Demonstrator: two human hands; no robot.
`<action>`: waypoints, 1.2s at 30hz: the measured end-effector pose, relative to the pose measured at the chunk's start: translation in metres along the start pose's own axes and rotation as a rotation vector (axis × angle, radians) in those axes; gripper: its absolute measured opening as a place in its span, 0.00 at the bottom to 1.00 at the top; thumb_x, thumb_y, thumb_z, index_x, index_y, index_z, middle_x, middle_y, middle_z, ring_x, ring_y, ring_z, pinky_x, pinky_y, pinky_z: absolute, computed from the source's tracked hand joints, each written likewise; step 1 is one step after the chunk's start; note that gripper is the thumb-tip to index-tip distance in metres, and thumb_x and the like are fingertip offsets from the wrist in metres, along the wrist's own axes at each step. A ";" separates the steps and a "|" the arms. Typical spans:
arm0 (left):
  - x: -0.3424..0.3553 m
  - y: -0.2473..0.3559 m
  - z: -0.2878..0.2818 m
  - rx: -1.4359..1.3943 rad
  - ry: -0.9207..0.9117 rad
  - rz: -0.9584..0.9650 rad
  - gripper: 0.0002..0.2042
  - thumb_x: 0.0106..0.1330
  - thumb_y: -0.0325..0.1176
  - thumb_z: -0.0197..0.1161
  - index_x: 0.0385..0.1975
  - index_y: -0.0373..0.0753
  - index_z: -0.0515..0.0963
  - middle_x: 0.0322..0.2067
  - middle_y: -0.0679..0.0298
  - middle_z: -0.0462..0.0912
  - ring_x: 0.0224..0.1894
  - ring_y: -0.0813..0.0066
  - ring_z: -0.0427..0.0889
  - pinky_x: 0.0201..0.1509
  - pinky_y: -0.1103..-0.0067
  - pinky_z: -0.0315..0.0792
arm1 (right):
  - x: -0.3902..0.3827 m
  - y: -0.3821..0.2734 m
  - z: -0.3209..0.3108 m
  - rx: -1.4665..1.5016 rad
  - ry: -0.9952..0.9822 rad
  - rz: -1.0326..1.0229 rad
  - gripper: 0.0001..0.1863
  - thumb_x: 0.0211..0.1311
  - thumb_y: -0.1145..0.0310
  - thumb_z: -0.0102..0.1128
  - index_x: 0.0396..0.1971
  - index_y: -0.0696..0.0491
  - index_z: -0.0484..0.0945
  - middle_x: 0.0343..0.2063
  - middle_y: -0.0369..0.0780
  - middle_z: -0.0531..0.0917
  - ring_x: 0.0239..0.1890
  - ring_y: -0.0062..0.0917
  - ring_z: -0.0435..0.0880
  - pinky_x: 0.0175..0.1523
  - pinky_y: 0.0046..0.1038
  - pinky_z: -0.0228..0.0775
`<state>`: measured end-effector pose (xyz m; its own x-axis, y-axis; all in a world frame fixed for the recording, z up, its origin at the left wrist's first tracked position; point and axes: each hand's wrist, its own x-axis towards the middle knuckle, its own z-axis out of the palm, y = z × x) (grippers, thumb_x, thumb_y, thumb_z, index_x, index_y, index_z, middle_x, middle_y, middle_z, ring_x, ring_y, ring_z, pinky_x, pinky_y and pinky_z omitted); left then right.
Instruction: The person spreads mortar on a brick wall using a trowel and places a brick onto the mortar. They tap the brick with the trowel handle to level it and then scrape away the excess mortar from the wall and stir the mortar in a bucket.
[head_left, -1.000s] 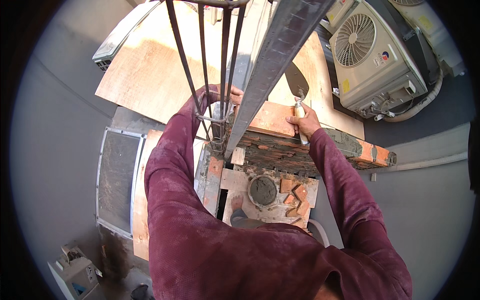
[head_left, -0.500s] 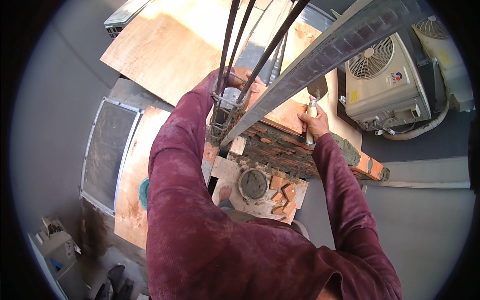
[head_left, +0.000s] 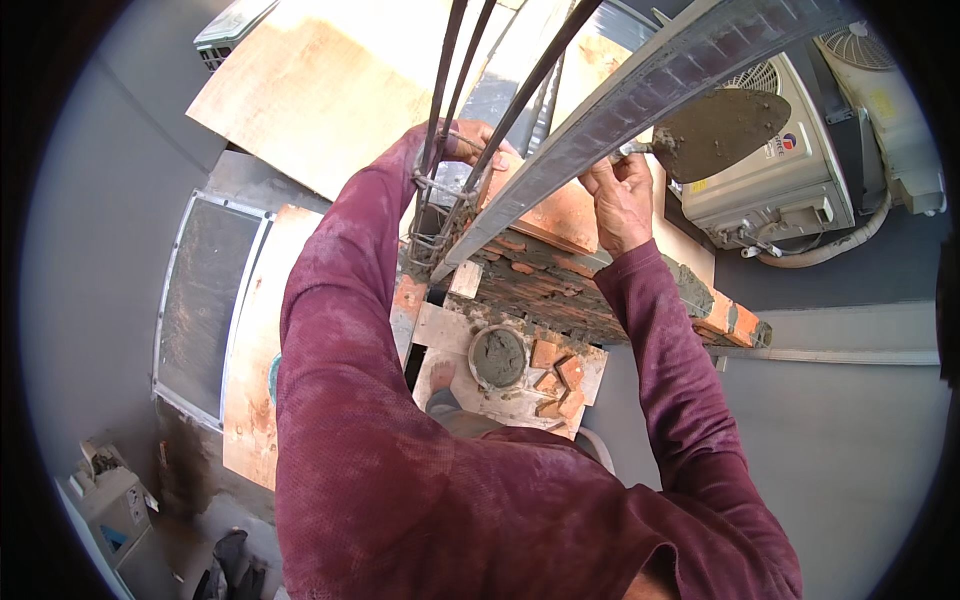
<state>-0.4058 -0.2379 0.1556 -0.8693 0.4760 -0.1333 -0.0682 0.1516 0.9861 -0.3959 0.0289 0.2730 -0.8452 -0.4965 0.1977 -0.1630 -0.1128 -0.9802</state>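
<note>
My right hand (head_left: 622,195) is closed round the handle of a trowel, just right of the slanting metal bar. The mortar-smeared trowel blade (head_left: 722,136) extends right, its broad face showing, in front of the nearer air conditioner unit. A flat orange-brown slab (head_left: 550,213) lies on top of the rough brick wall (head_left: 545,290). At the slab's far left end, my left hand (head_left: 482,145) reaches past the upright steel rods (head_left: 447,95) with its fingers bent over the edge. The rods and their wire ties partly hide that hand.
A long metal bar (head_left: 640,95) slants across the wall. Two air conditioner units (head_left: 770,205) stand at right. Below are a bucket of mortar (head_left: 498,358) and several loose bricks (head_left: 568,372). Plywood sheets (head_left: 300,110) lie at far left, beside a framed mesh panel (head_left: 208,305).
My right hand has moved up and away from the slab's near edge. It has swung the trowel blade to the right. My left hand stays at the slab's end.
</note>
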 end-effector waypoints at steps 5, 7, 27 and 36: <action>0.005 -0.018 -0.006 0.004 0.013 0.001 0.25 0.60 0.45 0.73 0.54 0.39 0.80 0.40 0.64 0.85 0.42 0.79 0.80 0.46 0.82 0.73 | -0.013 0.009 0.019 0.086 -0.078 -0.009 0.17 0.66 0.67 0.64 0.51 0.56 0.72 0.45 0.36 0.80 0.47 0.20 0.79 0.52 0.24 0.75; 0.007 -0.024 -0.009 0.009 -0.005 0.023 0.25 0.60 0.45 0.72 0.54 0.39 0.80 0.40 0.65 0.85 0.42 0.79 0.81 0.47 0.82 0.73 | -0.021 0.036 0.022 0.017 -0.087 0.003 0.20 0.67 0.67 0.63 0.54 0.57 0.70 0.49 0.38 0.79 0.50 0.24 0.80 0.54 0.28 0.76; 0.004 -0.014 -0.010 0.060 -0.075 0.082 0.20 0.64 0.42 0.69 0.49 0.33 0.81 0.34 0.66 0.84 0.36 0.83 0.77 0.40 0.81 0.72 | -0.008 0.021 0.007 -0.048 -0.124 -0.047 0.19 0.68 0.66 0.61 0.55 0.55 0.70 0.44 0.36 0.80 0.48 0.24 0.82 0.54 0.29 0.78; 0.006 -0.013 -0.008 0.048 -0.039 0.004 0.28 0.59 0.44 0.74 0.56 0.33 0.78 0.33 0.69 0.83 0.31 0.86 0.76 0.33 0.87 0.68 | -0.014 0.009 0.010 0.009 -0.111 -0.024 0.20 0.68 0.65 0.62 0.55 0.57 0.70 0.43 0.37 0.80 0.44 0.20 0.81 0.48 0.25 0.76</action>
<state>-0.4142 -0.2438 0.1430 -0.8497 0.5099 -0.1343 -0.0405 0.1910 0.9808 -0.3801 0.0258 0.2612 -0.7793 -0.5860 0.2221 -0.1774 -0.1336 -0.9750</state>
